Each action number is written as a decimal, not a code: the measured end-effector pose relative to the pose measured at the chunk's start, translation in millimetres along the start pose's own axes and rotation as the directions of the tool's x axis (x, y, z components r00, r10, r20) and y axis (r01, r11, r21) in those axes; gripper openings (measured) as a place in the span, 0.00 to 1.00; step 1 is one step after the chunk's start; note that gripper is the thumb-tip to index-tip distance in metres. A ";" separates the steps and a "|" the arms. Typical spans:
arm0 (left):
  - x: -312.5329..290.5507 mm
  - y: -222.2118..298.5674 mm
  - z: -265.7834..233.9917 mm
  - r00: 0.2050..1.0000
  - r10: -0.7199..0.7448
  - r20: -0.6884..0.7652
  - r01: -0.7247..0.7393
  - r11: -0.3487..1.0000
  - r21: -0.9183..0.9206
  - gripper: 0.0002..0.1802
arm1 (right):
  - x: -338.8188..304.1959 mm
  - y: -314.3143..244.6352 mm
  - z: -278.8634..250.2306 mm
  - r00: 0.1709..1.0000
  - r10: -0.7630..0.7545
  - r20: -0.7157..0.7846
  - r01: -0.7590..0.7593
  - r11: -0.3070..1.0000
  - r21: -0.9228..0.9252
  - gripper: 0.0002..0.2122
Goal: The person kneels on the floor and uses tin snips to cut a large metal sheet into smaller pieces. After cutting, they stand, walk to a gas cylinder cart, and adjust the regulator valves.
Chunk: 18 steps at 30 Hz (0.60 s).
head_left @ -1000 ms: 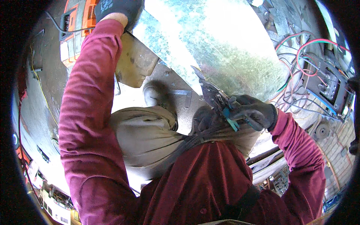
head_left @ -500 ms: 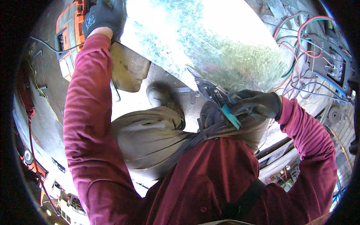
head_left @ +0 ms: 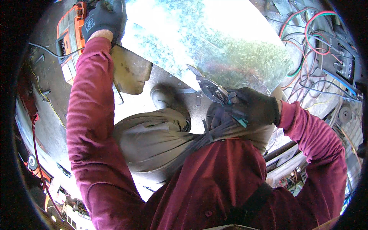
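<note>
A large galvanized metal sheet (head_left: 230, 53) with a mottled, shiny face lies slanted across the top middle. My left hand (head_left: 104, 21), in a dark glove, is closed at the sheet's upper left edge; its fingertips are partly cut off by the picture's rim. Tin snips (head_left: 211, 89) with teal handles are in my right hand (head_left: 255, 106), also gloved, whose fingers wrap round the handles. The blades lie at the sheet's lower edge, pointing up and left. Both red sleeves reach forward, and my bent knee (head_left: 153, 142) sits below the sheet.
An orange and grey case (head_left: 71, 42) stands at the far left, with a cable beside it. A brown, stained piece (head_left: 130, 71) juts out under the sheet's left edge. On the right, tangled red and green hoses (head_left: 306, 38) lie by a dark machine (head_left: 341, 61).
My right hand has shifted slightly left and closed further round the snips' handles, which are now more covered. The snips have tilted and moved a little left. My left hand has barely moved.
</note>
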State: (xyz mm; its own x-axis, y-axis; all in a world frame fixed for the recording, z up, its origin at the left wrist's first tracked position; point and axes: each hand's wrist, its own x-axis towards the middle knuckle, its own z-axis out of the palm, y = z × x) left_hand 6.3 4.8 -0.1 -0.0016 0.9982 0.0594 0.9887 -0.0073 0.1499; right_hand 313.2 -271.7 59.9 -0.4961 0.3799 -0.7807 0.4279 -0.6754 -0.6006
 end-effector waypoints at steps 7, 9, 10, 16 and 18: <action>2.9 0.7 3.8 1.000 -0.004 -0.026 0.004 1.000 0.024 0.30 | 4.8 -3.7 9.8 0.997 -0.038 -0.069 0.040 0.999 0.033 0.11; 5.7 -2.9 7.3 1.000 0.003 -0.028 -0.002 0.999 0.042 0.30 | 5.8 -4.0 12.6 0.998 -0.020 -0.052 0.023 0.997 0.075 0.10; 7.0 -6.0 10.6 1.000 -0.010 -0.004 0.010 1.000 0.024 0.30 | 6.0 -3.2 13.9 0.998 -0.025 -0.065 0.031 0.995 0.091 0.09; 36.9 -41.2 35.1 0.993 0.026 0.118 -0.041 0.992 0.124 0.40 | 10.1 13.4 19.2 0.992 -0.104 -0.078 0.117 0.974 0.192 0.08; 42.8 -51.4 43.8 0.993 0.027 0.117 -0.039 0.995 0.097 0.41 | 12.4 18.6 24.8 0.993 -0.086 -0.079 0.102 0.968 0.230 0.09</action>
State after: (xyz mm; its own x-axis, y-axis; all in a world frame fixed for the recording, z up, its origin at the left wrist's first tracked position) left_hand -38.0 50.5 -48.5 0.0431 0.9977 -0.0523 0.9979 -0.0404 0.0514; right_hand 296.2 -295.3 43.3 -0.4698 0.4852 -0.7375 0.1901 -0.7602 -0.6213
